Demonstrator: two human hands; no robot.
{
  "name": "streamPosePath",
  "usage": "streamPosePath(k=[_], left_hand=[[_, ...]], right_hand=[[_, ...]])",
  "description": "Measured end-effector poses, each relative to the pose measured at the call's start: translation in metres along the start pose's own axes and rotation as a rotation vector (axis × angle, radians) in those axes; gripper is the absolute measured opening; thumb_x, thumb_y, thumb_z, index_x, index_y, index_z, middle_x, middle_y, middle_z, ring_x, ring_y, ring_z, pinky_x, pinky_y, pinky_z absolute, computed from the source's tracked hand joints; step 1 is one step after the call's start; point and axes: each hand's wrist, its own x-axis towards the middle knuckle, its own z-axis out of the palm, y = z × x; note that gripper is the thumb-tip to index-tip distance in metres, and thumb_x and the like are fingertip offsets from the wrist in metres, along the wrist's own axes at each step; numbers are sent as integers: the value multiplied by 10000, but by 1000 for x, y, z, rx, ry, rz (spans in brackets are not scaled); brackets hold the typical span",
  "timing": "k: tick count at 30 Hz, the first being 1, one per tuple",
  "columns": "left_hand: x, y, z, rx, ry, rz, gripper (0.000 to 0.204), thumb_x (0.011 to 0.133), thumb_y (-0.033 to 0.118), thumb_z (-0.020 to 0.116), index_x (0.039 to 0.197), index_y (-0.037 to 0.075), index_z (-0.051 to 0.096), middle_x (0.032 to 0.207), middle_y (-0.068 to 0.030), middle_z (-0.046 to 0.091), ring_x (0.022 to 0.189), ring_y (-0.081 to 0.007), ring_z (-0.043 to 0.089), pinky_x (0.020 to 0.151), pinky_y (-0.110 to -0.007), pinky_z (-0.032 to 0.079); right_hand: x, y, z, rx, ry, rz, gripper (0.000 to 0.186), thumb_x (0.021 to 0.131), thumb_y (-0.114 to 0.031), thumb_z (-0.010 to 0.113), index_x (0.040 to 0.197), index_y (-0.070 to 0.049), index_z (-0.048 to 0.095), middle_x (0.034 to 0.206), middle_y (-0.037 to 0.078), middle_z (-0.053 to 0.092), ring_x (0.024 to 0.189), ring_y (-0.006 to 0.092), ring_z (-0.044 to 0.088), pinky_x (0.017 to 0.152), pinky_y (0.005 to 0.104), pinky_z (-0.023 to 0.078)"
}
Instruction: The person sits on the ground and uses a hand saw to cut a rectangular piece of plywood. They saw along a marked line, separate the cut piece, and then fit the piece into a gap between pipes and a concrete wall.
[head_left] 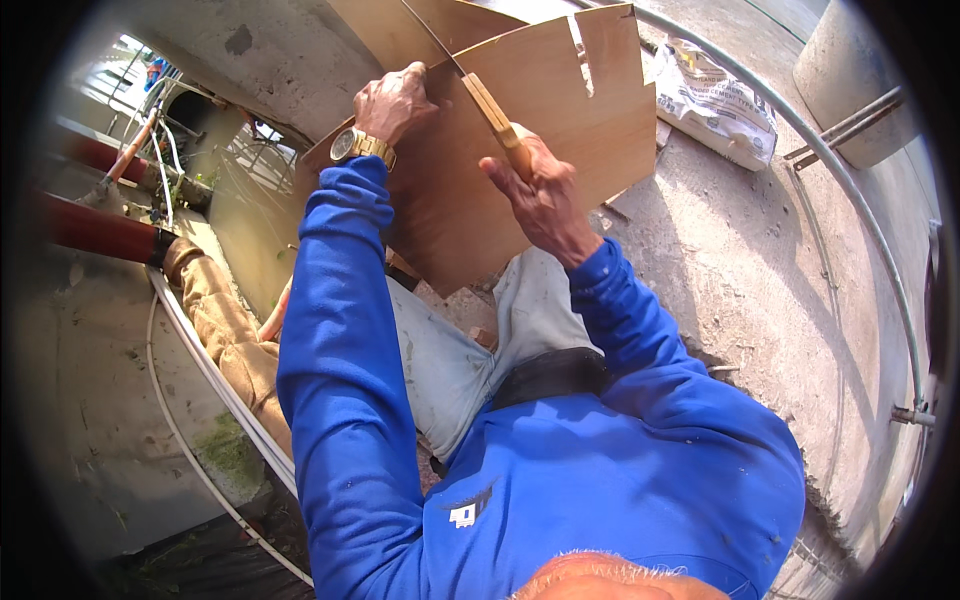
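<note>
A sheet of plywood [570, 125] lies slanted over my legs, with a narrow bright slot near its far right corner. My left hand [393, 102], a gold watch [362, 147] on its wrist, is closed on the far left edge of the board. In my right hand [543, 190] is a handsaw [487, 105], gripped by its light wooden handle. Its thin blade points up and away to the left, across the board's far edge near my left hand. Where the teeth meet the wood is too fine to make out.
A white printed cement bag [715, 105] lies on the rough concrete at the far right. A grey metal pipe [865, 205] curves along the right side, near a concrete column [850, 85]. On the left run a dark red pipe [100, 230], brown sacking [225, 335] and white hoses [215, 375].
</note>
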Motion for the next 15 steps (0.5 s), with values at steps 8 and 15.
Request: streamPosePath(k=[8, 15], left_hand=[[3, 16, -16, -31, -158, -10, 532, 846, 455, 749, 1213, 93, 620, 1113, -224, 714, 1078, -420, 672, 905, -521, 527], [24, -4, 0, -10, -136, -16, 490, 795, 304, 708, 1243, 136, 605, 1154, -197, 708, 1107, -411, 665, 931, -516, 530]], right_hand=[[-203, -10, -86, 5, 12, 172, 493, 921, 14, 685, 1392, 33, 539, 1230, 225, 701, 1137, 308, 703, 954, 348, 546], [11, 32, 26, 85, 86, -95, 421, 944, -147, 681, 1323, -36, 537, 850, 236, 663, 745, 393, 704, 627, 431, 534]])
